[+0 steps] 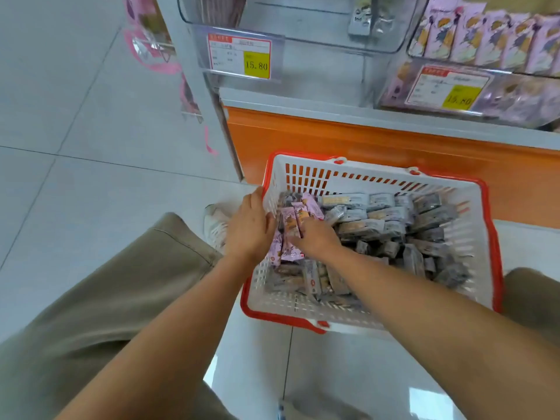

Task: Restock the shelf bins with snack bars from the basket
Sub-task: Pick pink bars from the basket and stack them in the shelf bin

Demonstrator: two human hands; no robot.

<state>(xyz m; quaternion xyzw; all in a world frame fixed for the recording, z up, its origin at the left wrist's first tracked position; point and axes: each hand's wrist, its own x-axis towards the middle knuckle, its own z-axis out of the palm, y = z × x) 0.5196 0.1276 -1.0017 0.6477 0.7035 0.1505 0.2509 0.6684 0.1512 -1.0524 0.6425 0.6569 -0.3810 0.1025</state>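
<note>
A white basket with a red rim [375,174] stands on the floor, full of grey-wrapped snack bars [391,225] and a bunch of pink-wrapped bars [295,219] at its left side. Both hands are inside the basket's left end. My left hand [250,228] holds the pink bars from the left, fingers curled round the bunch. My right hand [316,237] grips the same bunch from the right. Above, a clear shelf bin [303,43] at the centre is nearly bare, and the bin at the right [485,40] holds upright pink bars.
An orange shelf base [363,147] runs behind the basket. Price tags reading 15.80 [239,56] hang on the bin fronts. My knees in khaki trousers [121,298] flank the basket, a white shoe [216,225] beside it. Grey tiled floor [75,131] lies to the left.
</note>
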